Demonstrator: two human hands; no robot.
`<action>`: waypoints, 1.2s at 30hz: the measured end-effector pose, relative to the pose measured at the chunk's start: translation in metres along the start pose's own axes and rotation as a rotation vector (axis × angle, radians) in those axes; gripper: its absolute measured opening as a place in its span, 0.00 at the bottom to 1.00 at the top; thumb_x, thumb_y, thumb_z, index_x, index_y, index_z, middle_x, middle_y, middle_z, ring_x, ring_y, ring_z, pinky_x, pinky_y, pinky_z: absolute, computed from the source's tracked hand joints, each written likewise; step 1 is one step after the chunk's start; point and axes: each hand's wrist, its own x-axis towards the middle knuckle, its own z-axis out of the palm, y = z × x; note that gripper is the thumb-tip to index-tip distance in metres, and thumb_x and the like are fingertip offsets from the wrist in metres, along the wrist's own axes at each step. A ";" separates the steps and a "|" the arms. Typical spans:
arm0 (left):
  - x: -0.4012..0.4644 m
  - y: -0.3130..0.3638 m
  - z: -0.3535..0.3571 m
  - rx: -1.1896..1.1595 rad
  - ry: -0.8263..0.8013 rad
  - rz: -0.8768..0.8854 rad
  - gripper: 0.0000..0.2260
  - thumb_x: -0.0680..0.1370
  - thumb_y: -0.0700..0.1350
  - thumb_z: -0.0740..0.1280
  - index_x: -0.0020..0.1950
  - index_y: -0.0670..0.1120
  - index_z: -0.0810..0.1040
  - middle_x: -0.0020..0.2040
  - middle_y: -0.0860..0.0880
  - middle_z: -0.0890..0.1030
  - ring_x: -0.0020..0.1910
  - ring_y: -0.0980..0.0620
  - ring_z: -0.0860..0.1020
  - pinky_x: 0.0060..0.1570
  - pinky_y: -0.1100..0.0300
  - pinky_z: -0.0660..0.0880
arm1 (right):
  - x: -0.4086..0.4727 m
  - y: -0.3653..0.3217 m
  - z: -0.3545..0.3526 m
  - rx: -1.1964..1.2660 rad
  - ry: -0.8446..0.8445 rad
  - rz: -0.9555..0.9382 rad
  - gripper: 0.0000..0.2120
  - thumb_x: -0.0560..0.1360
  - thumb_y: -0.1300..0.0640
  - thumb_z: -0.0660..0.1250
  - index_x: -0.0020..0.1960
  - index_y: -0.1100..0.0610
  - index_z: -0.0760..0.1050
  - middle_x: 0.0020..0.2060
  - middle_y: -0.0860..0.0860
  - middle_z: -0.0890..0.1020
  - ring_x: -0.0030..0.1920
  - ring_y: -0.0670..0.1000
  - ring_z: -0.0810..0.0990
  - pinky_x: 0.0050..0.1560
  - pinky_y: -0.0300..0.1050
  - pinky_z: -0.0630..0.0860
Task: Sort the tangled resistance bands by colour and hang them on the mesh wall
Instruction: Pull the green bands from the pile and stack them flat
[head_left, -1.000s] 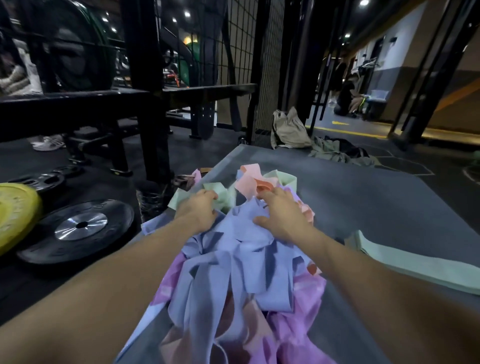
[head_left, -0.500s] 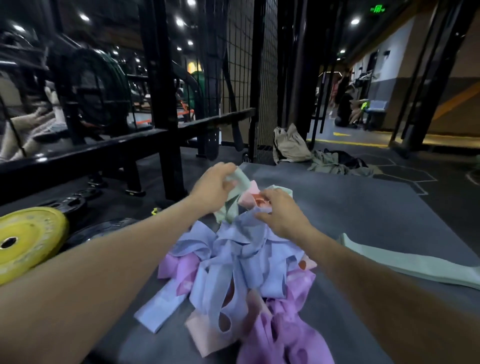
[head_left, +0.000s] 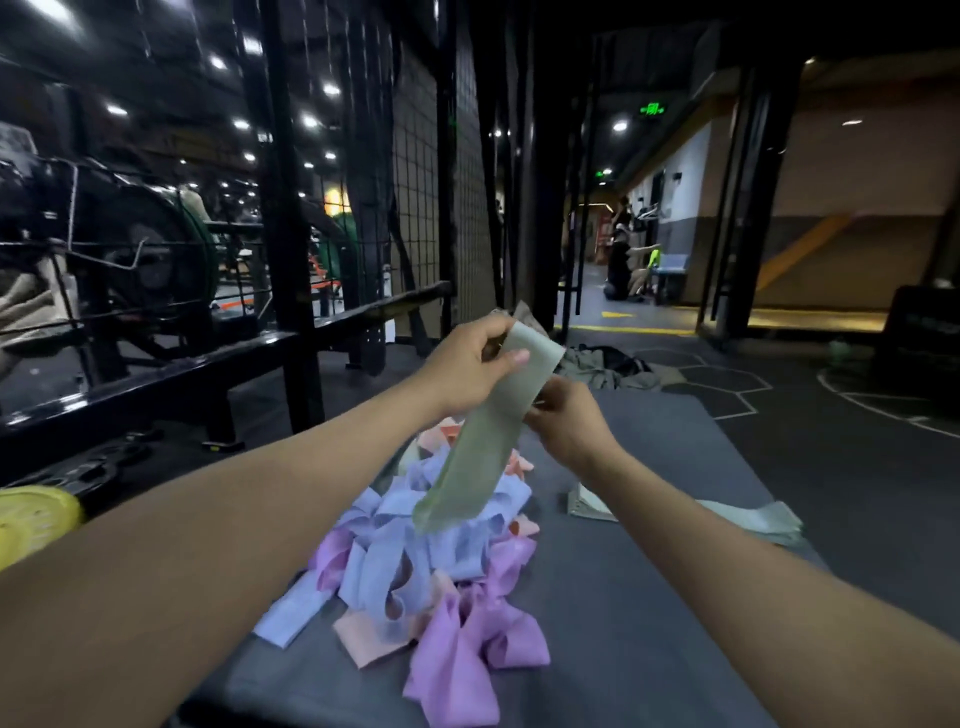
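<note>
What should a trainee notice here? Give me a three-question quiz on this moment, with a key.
1. True or false: both hands hold the pale green band.
2. Which colour of band lies nearest the camera in the pile? A) pale green B) purple C) yellow
3. Fill in: a second pale green band lies flat on the grey ____, right of the pile.

Key:
1. True: the left hand pinches its top end, and the right hand grips it lower down.
2. B: the purple band.
3. mat.
</note>
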 end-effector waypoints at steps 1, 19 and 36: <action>0.000 0.008 0.006 -0.054 0.017 -0.018 0.04 0.78 0.38 0.64 0.51 0.45 0.75 0.45 0.48 0.78 0.41 0.56 0.75 0.45 0.66 0.70 | -0.004 -0.002 -0.010 -0.028 0.022 -0.005 0.07 0.73 0.69 0.65 0.47 0.63 0.80 0.43 0.58 0.84 0.41 0.48 0.78 0.42 0.44 0.74; -0.049 -0.011 0.100 -0.166 -0.111 -0.423 0.17 0.71 0.33 0.69 0.53 0.47 0.68 0.46 0.46 0.73 0.39 0.52 0.70 0.36 0.63 0.69 | -0.069 0.041 -0.114 -0.314 0.144 0.208 0.07 0.76 0.63 0.65 0.44 0.56 0.81 0.38 0.53 0.82 0.39 0.49 0.80 0.45 0.49 0.78; -0.065 -0.073 0.102 -0.561 -0.219 -0.727 0.14 0.77 0.51 0.64 0.40 0.41 0.79 0.29 0.49 0.79 0.28 0.55 0.77 0.29 0.66 0.73 | -0.083 0.099 -0.125 0.204 0.063 0.507 0.14 0.77 0.54 0.65 0.34 0.58 0.73 0.23 0.46 0.72 0.24 0.43 0.70 0.23 0.32 0.67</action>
